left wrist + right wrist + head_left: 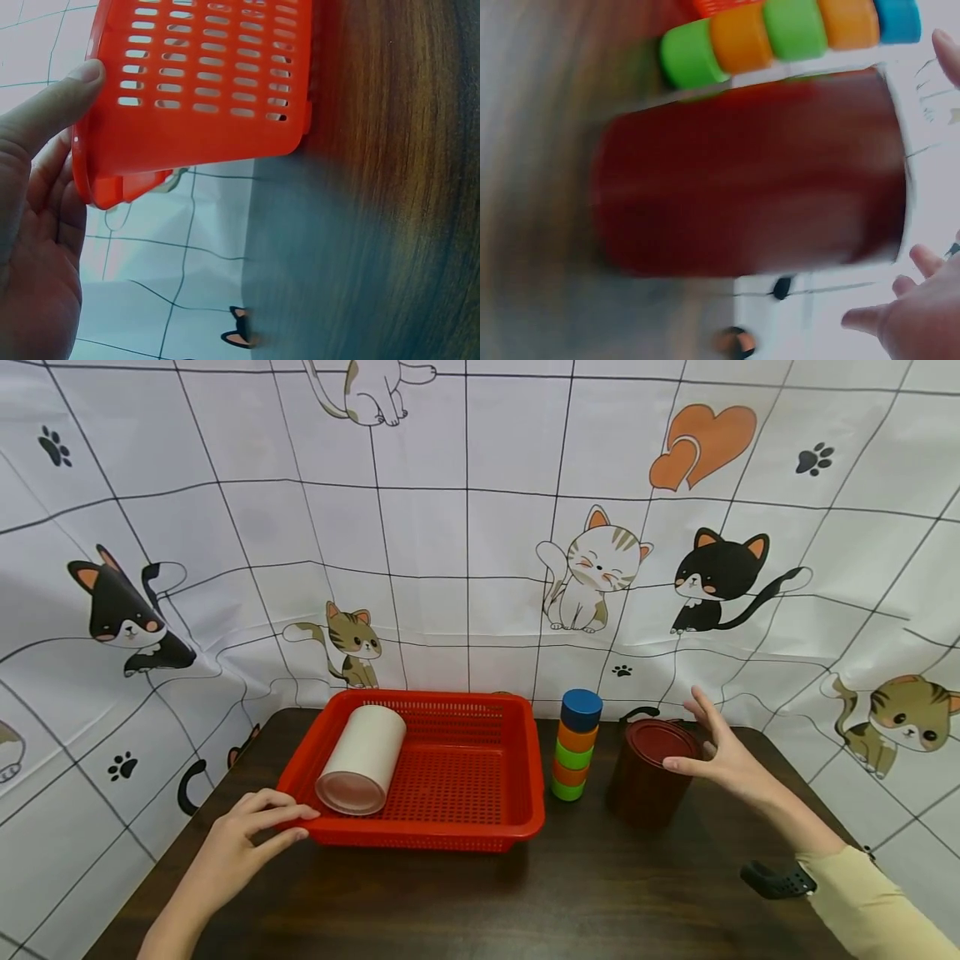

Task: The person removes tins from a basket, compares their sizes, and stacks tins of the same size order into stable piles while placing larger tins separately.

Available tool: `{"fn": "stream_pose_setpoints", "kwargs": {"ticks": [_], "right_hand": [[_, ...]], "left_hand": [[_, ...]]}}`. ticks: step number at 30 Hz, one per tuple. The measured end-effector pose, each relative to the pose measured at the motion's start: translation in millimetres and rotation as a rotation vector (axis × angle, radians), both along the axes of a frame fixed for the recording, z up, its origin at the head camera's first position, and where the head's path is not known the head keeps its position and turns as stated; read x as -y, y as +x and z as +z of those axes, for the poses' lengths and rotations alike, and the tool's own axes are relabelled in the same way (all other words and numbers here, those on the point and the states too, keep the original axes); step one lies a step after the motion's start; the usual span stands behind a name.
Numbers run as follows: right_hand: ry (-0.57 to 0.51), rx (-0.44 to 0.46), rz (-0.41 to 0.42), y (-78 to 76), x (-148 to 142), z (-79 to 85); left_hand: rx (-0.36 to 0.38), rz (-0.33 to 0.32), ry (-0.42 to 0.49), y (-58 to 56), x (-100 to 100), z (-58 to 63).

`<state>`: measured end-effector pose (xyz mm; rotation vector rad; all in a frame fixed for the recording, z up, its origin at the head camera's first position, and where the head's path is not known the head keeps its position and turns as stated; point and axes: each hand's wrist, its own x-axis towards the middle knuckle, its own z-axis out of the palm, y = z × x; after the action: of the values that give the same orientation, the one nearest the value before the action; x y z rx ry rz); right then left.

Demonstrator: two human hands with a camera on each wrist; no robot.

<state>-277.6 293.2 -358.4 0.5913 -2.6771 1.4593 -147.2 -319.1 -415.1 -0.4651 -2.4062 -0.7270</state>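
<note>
With thumb and fingers on either side of the rim, my left hand [234,843] pinches the near left corner of a red plastic basket [420,835]. A cream-white cylindrical canister [365,756] lies tilted on its side in the basket's left part. My right hand [723,764], thumb and fingers spread, hovers at the right of a dark red lidded canister [651,777]. This canister stands upright on the table. In the right wrist view the fingertips are close to the top end of the dark red canister [750,176], and nothing is held.
Between basket and dark red canister stands a stack of green and orange cups [573,756] topped with a blue one [582,708]. A white cat-print sheet [465,543] hangs behind the dark wooden table [450,910]. A black strap [776,881] is near my right wrist.
</note>
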Motion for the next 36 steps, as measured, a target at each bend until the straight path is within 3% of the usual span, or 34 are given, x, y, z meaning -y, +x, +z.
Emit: {"fn": "stream_pose_setpoints", "kwargs": {"ticks": [9, 20, 28, 36], "right_hand": [[0.013, -0.111, 0.023, -12.9, 38, 63.7], [0.132, -0.202, 0.132, -41.5, 107, 117.7], [0.207, -0.236, 0.209, -47.2, 160, 137.1], [0.226, -0.270, 0.305, -50.2, 215, 132.8]], "left_hand": [[0.005, 0.002, -0.002, -0.1, -1, -1.2], [-0.013, 0.029, -0.024, 0.3, -1, -1.4], [-0.038, 0.030, -0.018, -0.6, -1, -1.7], [-0.035, 0.009, 0.012, 0.1, 0, -4.7]]}}
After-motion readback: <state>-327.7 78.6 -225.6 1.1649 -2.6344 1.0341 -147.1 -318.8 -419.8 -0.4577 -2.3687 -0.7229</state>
